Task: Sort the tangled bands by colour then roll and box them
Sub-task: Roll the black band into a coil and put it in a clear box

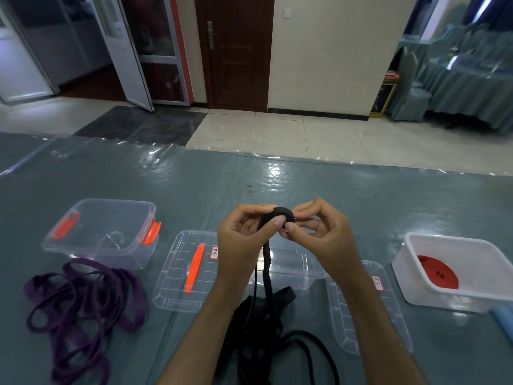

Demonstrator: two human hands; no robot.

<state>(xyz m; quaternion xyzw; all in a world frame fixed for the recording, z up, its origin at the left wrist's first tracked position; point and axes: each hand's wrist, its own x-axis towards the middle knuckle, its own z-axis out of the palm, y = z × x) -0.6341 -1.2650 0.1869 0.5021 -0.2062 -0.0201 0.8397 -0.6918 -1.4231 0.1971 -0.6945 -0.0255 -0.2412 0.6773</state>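
The black band point(268, 262) is being rolled: its small coil point(281, 216) is pinched above the worktop point(305, 184) by the left hand point(244, 234) and right hand point(319, 232). More slack must next be wound on, judged from the loose heap below.

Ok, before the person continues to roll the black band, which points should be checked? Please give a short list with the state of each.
1. Both hands hold the roll: ok. Left hand and right hand pinch the black roll.
2. Roll looks tight: ok, it reads as a compact disc.
3. Loose black band free to feed: not ok, it lies in a tangled heap below the hands.
4. Purple band kept apart: ok, it lies separate on the left.
5. A box is ready: ok, the clear box on the left stands open.
6. Red roll boxed: ok, it is in the white box.
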